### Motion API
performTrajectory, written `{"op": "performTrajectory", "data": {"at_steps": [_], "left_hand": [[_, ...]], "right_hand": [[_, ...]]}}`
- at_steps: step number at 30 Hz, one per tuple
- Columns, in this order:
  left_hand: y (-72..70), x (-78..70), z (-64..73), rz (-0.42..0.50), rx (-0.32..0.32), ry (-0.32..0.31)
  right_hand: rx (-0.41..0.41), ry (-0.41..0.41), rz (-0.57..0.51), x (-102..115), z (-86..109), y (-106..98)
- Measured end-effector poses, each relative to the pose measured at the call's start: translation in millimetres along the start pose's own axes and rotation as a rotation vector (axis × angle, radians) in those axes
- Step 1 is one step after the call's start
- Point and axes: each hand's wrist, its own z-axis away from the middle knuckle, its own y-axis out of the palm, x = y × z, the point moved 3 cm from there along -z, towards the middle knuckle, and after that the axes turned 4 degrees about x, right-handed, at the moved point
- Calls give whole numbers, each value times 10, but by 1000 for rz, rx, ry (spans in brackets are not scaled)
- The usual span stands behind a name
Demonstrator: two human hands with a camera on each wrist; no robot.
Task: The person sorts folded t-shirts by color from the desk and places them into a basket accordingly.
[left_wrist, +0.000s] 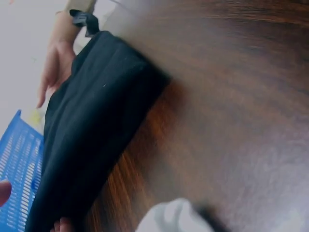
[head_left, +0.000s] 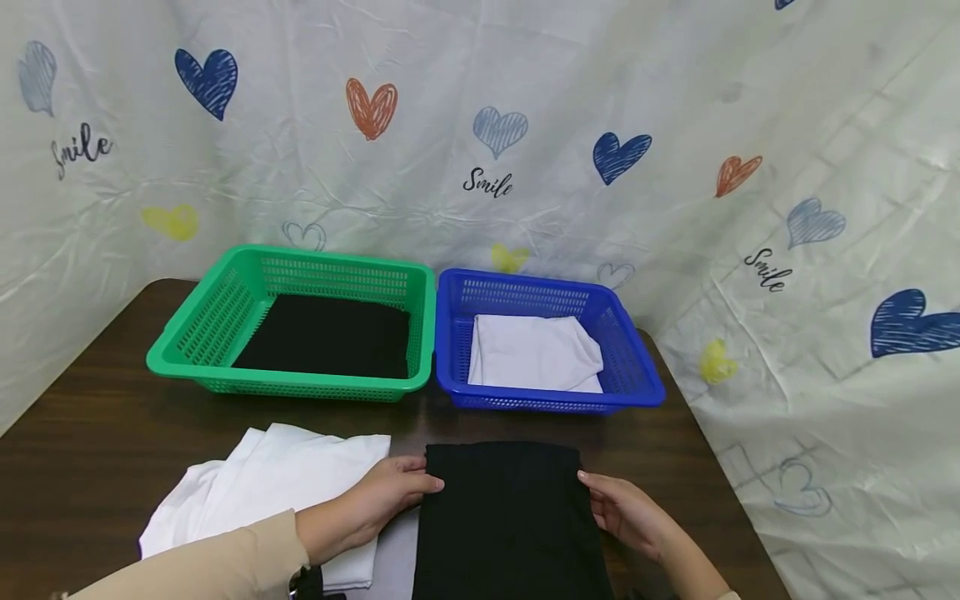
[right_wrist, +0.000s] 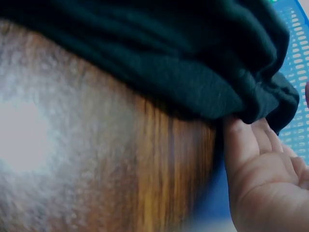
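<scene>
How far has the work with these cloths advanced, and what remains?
Looks done: a folded black cloth lies in the green basket, a folded white cloth in the blue basket.
In hand: the left hand and right hand hold a second black cloth at its sides.
Probably left: putting it away, then the white pile on the table.
</scene>
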Motion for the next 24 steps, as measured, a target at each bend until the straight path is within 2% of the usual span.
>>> {"op": "performTrajectory", "data": {"at_steps": [6, 13, 19, 24], "left_hand": [[-29, 7, -43, 17, 55, -20], [-14, -10, -42, 72, 144, -31], [13, -4, 1, 65, 248, -21], [-4, 24, 6, 63, 262, -20]], "right_hand": [[56, -4, 36, -22, -17, 26], [187, -48, -34, -48, 8, 52], [262, -62, -70, -89, -12, 99], [305, -60, -78, -129, -25, 123]]}}
